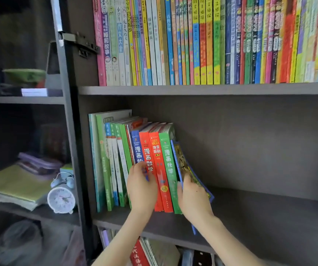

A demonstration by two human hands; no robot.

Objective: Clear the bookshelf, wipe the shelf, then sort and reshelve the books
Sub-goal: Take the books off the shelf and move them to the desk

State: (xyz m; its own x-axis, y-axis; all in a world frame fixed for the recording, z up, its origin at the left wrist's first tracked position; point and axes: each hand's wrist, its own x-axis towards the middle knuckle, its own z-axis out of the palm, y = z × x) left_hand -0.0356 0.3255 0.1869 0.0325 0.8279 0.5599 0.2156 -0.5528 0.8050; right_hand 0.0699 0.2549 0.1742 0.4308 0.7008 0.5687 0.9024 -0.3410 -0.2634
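The right hand (192, 196) is pinching the thin, bendy-looking blue book (185, 164) low down; the flat left hand (142, 187) is steadying the row (161, 160).

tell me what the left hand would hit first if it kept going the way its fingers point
The blue-spined book: the left hand seems to touch its spine with its fingertips, at the edge of the red-spined book beside it. Depth is unclear, but nothing lies between.
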